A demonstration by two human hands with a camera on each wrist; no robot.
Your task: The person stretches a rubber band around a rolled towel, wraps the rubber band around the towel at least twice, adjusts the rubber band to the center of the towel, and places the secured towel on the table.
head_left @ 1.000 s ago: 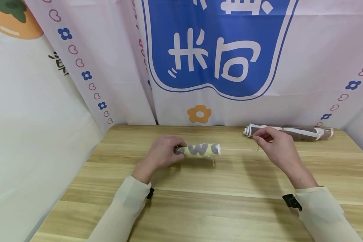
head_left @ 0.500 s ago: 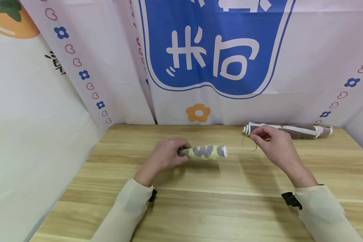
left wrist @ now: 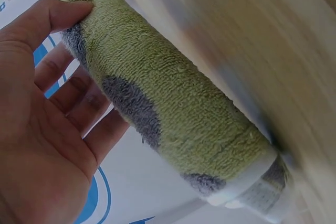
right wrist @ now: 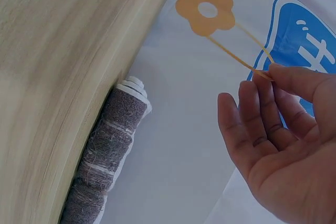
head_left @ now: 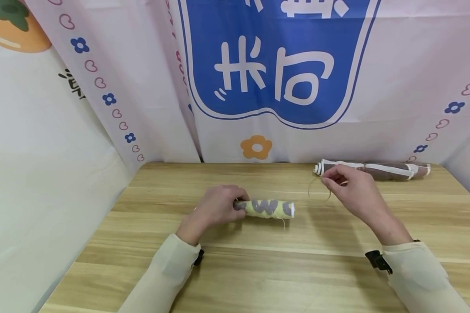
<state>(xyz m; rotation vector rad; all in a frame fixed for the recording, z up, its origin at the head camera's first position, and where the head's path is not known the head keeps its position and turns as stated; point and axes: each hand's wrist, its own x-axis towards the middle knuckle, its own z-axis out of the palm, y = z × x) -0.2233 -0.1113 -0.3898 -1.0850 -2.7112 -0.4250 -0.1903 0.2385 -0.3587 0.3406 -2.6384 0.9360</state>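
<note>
My left hand [head_left: 219, 206] grips one end of a rolled towel [head_left: 268, 208], yellow-green with grey patches and a white end. The roll lies level, low over the table, and a loose thread hangs from it. In the left wrist view, the thumb presses on the terry towel roll [left wrist: 168, 82] with the fingers behind it. My right hand [head_left: 350, 187] pinches a thin tan rubber band [head_left: 309, 188] between thumb and fingertips. The right wrist view shows the rubber band [right wrist: 233, 55] as a loop running out from the pinch.
A second rolled towel [head_left: 387, 171], dark brown with white edging, lies at the table's back right, just behind my right hand. The wood-grain table [head_left: 258, 269] meets a printed cloth backdrop [head_left: 160, 108] at its back edge.
My left hand has carried the yellow-green towel roll slightly right and nearer to me. The right hand has shifted a little left, still pinching the rubber band.
</note>
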